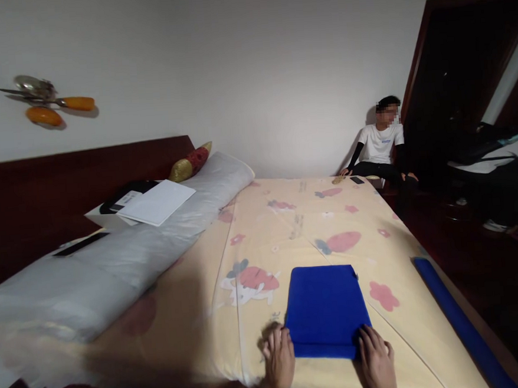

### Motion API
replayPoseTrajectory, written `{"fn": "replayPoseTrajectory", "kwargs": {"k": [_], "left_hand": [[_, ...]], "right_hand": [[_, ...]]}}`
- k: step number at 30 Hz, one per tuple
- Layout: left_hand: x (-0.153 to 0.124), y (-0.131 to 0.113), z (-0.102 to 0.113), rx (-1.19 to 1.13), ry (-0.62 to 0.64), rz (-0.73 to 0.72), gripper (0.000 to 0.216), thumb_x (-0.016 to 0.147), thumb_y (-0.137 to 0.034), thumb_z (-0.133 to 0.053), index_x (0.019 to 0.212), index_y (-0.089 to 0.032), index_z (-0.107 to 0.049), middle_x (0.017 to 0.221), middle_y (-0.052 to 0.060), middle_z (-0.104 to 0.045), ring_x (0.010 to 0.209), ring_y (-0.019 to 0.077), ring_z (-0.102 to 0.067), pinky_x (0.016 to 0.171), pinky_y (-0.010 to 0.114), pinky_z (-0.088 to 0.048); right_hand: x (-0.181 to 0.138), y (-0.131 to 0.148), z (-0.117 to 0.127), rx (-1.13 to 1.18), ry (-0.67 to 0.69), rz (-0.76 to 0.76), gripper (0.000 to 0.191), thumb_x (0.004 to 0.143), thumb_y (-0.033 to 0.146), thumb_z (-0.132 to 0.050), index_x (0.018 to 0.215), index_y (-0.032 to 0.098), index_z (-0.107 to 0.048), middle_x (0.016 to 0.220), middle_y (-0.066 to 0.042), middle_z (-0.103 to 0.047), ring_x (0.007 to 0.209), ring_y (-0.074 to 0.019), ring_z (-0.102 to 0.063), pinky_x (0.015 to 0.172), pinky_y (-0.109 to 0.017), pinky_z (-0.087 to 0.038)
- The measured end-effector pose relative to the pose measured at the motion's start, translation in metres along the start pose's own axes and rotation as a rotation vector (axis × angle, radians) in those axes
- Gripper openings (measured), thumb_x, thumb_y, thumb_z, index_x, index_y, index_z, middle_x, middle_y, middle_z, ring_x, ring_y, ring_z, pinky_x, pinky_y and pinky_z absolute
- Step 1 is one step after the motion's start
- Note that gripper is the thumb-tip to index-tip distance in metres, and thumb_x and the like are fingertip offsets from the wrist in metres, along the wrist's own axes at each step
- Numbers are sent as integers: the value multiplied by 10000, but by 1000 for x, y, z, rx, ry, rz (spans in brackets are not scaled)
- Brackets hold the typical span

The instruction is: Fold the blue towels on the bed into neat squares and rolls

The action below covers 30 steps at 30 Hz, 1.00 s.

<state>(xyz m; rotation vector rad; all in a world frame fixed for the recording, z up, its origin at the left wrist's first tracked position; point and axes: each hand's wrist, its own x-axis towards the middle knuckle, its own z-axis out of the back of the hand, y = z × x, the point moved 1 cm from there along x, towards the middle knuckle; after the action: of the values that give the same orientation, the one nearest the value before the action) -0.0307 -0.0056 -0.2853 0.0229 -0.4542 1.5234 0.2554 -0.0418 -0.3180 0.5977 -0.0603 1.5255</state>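
A folded bright blue cloth (324, 307) lies flat on the bed's yellow sheet (297, 227), which has a red strawberry print. My left hand (278, 361) rests at the cloth's near left corner, fingers stretched out and together, tips touching the edge. At the near right corner my right hand (377, 363) lies flat, its fingertips on the cloth's edge. Neither hand grips anything.
A long grey pillow roll (125, 250) runs along the dark headboard (63, 190), with white papers (157, 202) and a dark object on it. A blue strip (460, 319) lines the bed's right edge. A person (382, 147) sits at the far corner beside a dark doorway.
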Motion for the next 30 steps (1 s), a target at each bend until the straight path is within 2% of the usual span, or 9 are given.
{"fn": "replayPoseTrajectory", "kwargs": {"k": [3, 6, 9, 14, 17, 20, 22, 24, 30], "left_hand": [[-7, -31, -14, -91, 57, -251, 456, 910, -117, -370, 1299, -262, -558, 1319, 64, -598, 1246, 232, -508, 1050, 429, -380], [-14, -52, -25, -146, 153, -499, 554, 927, -146, -355, 1466, -274, -358, 1463, 36, -481, 1316, 184, -452, 1070, 374, -387], [-12, -38, -27, -44, 147, -422, 559, 964, -246, -346, 1510, -282, -229, 1530, 40, -373, 1376, 214, -382, 1102, 445, -341], [-2, -3, -21, 150, -4, -169, 494, 969, -284, -336, 1463, -273, -348, 1517, 58, -379, 1398, 276, -342, 1120, 557, -248], [-4, -20, -21, 85, -10, -326, 528, 969, -216, -322, 1493, -257, -275, 1528, 36, -360, 1400, 215, -344, 1124, 449, -304], [-8, -52, -26, -24, 54, -552, 597, 943, -146, -323, 1516, -253, -193, 1537, 2, -341, 1381, 144, -370, 1092, 316, -364], [-8, -61, -29, -48, 75, -597, 596, 938, -163, -349, 1511, -266, -221, 1529, -6, -360, 1360, 139, -403, 1074, 300, -385], [-4, -50, -29, -18, 66, -529, 541, 946, -213, -374, 1479, -287, -319, 1500, -2, -415, 1342, 167, -432, 1076, 347, -382], [13, 31, -12, 149, -138, -43, 433, 939, -251, -359, 1308, -216, -583, 1410, 87, -532, 1325, 292, -440, 1071, 554, -276]], "right_hand": [[7, 39, -7, 114, 108, 187, 406, 949, 346, -403, 1327, 300, -545, 1395, -46, -542, 1282, -242, -501, 1022, -417, -398], [11, 57, -12, 184, 221, 312, 433, 973, 381, -374, 1392, 329, -471, 1411, -16, -523, 1299, -208, -484, 1050, -390, -398], [10, 29, -9, 111, 233, 215, 463, 970, 423, -362, 1399, 289, -472, 1435, -44, -491, 1335, -235, -439, 1077, -442, -367], [4, -26, 2, -90, 131, 20, 413, 936, 404, -378, 1230, 279, -641, 1431, -61, -495, 1362, -313, -391, 1062, -546, -324], [7, -2, -1, -47, 140, 37, 468, 969, 418, -311, 1332, 256, -558, 1463, -69, -450, 1376, -276, -375, 1071, -507, -331], [14, 43, -11, 71, 288, 192, 484, 992, 408, -254, 1403, 271, -470, 1483, -43, -418, 1376, -224, -379, 1081, -439, -345], [17, 58, -16, 105, 346, 256, 479, 993, 400, -252, 1418, 291, -444, 1479, -29, -424, 1368, -213, -392, 1081, -431, -349], [18, 50, -18, 77, 313, 213, 476, 988, 411, -267, 1409, 295, -458, 1470, -34, -439, 1357, -223, -409, 1070, -444, -355], [8, -37, -4, -69, 48, 12, 446, 961, 413, -290, 1225, 300, -632, 1401, -55, -535, 1324, -291, -443, 984, -505, -372]]}}
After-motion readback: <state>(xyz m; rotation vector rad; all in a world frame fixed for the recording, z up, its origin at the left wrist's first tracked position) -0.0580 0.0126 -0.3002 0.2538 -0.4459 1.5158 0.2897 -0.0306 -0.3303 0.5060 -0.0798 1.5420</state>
